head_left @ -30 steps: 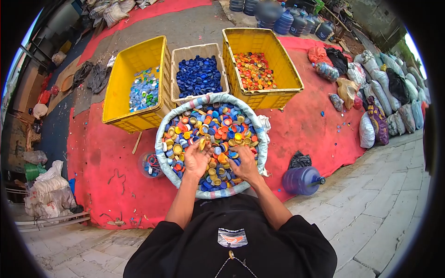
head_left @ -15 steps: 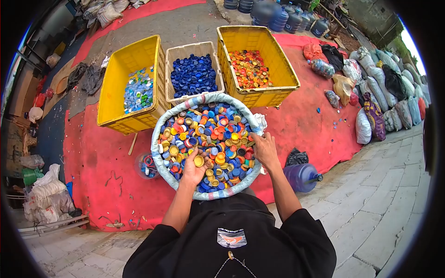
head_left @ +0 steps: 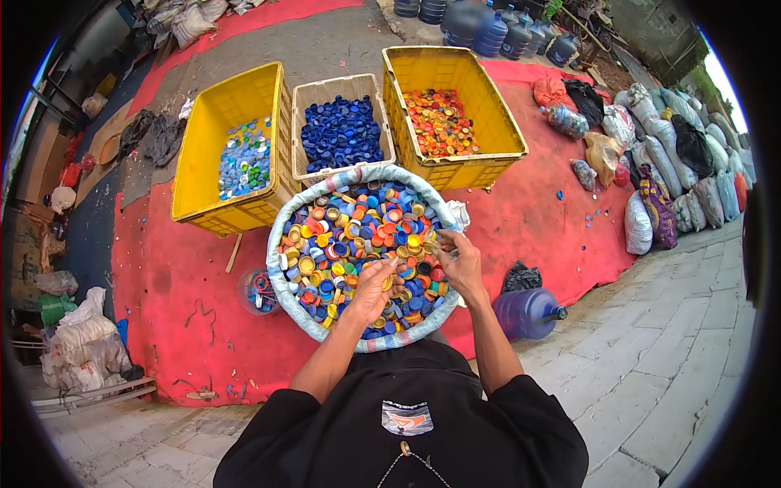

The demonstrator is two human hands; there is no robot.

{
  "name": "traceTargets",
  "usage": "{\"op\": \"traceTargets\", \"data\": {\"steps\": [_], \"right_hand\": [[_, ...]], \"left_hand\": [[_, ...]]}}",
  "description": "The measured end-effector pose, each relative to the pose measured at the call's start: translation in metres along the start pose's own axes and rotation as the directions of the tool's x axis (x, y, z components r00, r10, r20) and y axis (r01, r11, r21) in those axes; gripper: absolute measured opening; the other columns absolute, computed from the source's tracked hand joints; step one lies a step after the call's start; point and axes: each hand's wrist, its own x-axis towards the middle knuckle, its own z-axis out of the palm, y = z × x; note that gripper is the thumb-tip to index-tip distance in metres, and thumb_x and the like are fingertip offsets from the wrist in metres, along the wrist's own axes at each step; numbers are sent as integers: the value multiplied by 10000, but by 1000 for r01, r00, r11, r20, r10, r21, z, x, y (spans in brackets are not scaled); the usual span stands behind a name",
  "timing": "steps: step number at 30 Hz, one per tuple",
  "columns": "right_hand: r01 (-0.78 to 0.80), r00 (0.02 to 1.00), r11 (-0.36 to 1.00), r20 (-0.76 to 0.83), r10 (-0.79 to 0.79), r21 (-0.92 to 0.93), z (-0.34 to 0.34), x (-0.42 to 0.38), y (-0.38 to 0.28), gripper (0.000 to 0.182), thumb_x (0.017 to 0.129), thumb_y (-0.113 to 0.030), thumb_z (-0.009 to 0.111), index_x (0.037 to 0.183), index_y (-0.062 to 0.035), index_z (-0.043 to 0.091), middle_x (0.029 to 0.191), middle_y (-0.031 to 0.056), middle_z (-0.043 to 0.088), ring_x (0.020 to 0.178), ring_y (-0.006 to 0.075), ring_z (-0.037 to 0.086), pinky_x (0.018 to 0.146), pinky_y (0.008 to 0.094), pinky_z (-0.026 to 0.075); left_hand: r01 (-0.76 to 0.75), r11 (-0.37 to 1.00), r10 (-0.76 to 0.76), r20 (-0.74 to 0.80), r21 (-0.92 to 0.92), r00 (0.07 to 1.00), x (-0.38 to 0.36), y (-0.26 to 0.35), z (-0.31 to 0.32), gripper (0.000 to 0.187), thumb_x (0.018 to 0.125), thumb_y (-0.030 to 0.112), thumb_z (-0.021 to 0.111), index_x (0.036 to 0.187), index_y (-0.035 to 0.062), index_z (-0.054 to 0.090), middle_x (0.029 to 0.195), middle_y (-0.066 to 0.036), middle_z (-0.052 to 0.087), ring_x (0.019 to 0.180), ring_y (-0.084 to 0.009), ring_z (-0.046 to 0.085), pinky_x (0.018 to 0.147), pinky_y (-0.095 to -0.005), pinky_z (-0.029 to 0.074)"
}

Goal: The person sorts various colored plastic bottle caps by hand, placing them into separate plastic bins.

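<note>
A round basin with a padded, cloth-wrapped rim sits at my lap, heaped with mixed plastic bottle caps in blue, red, orange, yellow and gold. Over the middle of the heap, my left hand is curled, with a gold bottle cap partly showing among its fingers. My right hand is at the basin's right side, its fingertips pinched together low over the caps beside some gold ones. What lies between those fingertips is too small to make out.
Beyond the basin stand a yellow crate of pale blue, white and green caps, a white crate of dark blue caps, and a yellow crate of red and orange caps. A large water jug lies at right, with filled sacks farther off.
My left hand has moved right and slightly up, toward my right hand, its fingers turning inward over the gold cap. My right hand has shifted only slightly.
</note>
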Motion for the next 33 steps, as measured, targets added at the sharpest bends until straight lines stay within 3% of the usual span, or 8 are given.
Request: {"op": "traceTargets", "data": {"steps": [2,7,10,14,20,23,26,33], "right_hand": [[-100,994,968,-29,110,231,11,-7,-22,395,746,-2,712,1126,-1,603,889,138,665,796,230,645,689,324,526],[151,988,978,-43,-146,146,29,-22,-50,431,724,28,727,1132,9,591,868,118,596,797,216,630,678,302,513],[62,994,989,76,-73,132,27,-25,-57,496,703,20,738,1171,12,575,838,115,575,760,233,599,667,325,493],[53,970,993,242,-27,-102,18,-21,-62,561,678,-64,789,1204,-61,594,928,115,559,880,248,584,773,346,491],[130,967,991,226,-121,-25,17,-20,-55,526,691,-86,779,1186,-68,604,1001,133,573,929,281,567,817,365,457],[-240,911,945,387,141,223,20,-23,-52,520,749,-59,755,1234,-53,568,1083,108,591,979,219,590,840,331,476],[-448,877,585,459,141,677,28,-30,-40,534,806,-29,717,1296,-25,505,1151,81,588,1021,163,585,883,310,487],[-468,858,570,501,110,676,22,-27,-42,540,822,8,691,1315,1,469,1158,81,590,1052,161,579,919,310,486]], "left_hand": [[9,1000,-7,84,-17,996,5,1,9,286,966,252,555,1138,24,567,1031,-52,632,820,-133,629,732,-282,543],[4,990,14,127,-142,992,5,7,17,295,971,274,547,1152,43,563,1066,-55,627,945,-144,630,783,-324,565],[9,991,5,104,-134,995,2,10,14,269,968,262,552,1145,60,575,1059,-41,631,947,-136,632,792,-322,567],[30,990,-11,139,-135,990,2,6,2,249,961,244,560,1141,74,580,1036,-33,632,921,-131,637,765,-316,572],[23,988,-9,93,-153,996,1,-1,-2,185,959,204,554,1094,79,567,1035,-43,626,876,-153,647,743,-336,582],[-53,994,54,5,-92,999,-2,-3,2,170,943,192,577,1067,76,569,1007,-36,619,827,-136,637,701,-312,575],[-155,988,156,-23,20,988,-12,5,11,172,918,183,617,1047,73,584,939,-17,610,762,-101,604,623,-270,549],[-333,853,339,58,402,939,-16,15,14,227,913,197,630,1062,27,607,772,6,578,605,-50,528,537,-218,484]]}}
